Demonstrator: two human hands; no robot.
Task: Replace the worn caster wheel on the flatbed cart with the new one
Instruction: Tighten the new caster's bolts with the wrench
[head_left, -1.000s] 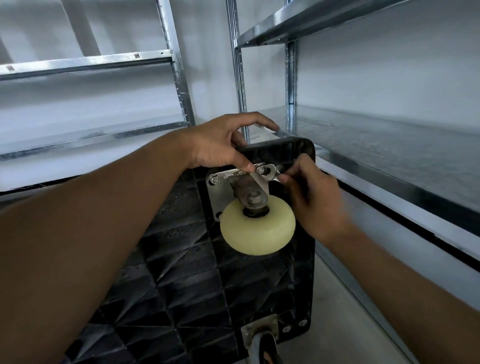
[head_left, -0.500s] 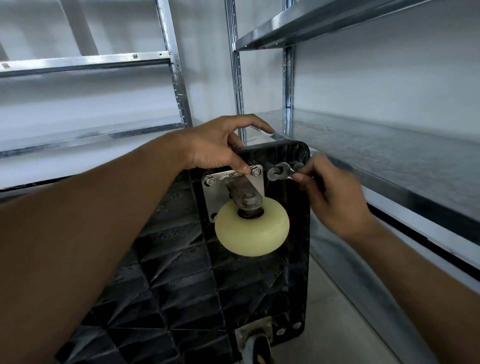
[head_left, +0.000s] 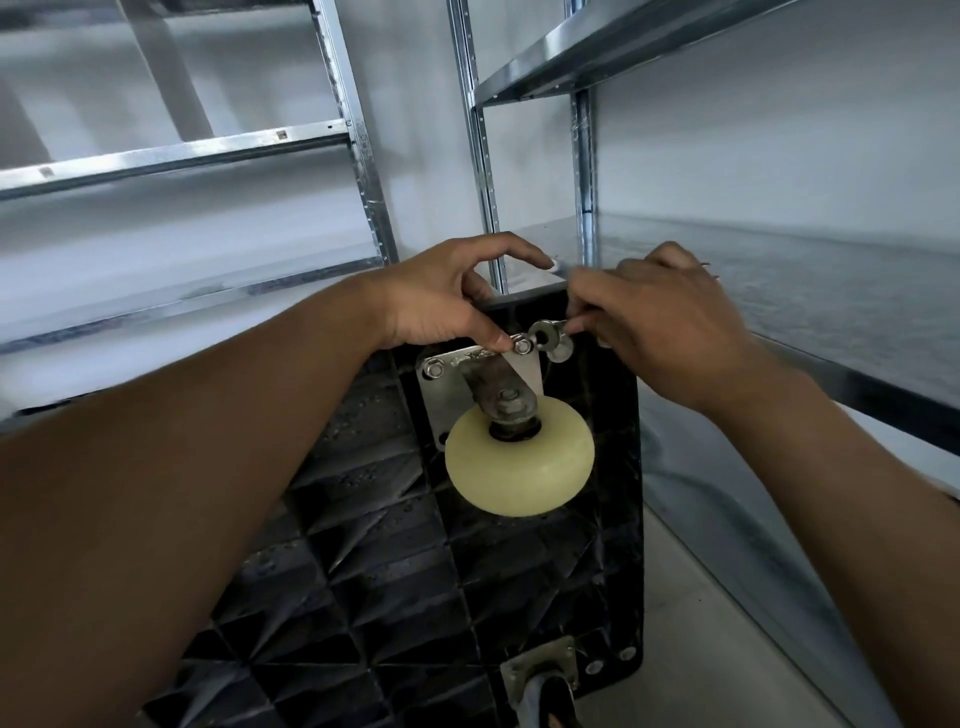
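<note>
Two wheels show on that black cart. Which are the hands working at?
The cream wheel at the cart's top: the left hand grips the cart beside its plate, the right hand holds a wrench there. The darker wheel below is untouched.

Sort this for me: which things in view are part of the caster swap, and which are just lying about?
Part of the job: cream caster wheel, its mounting plate, the wrench gripped by the right hand, and the upended cart held by the left hand.

Just around: metal shelving, the second caster at the cart's lower end, and the floor.
</note>
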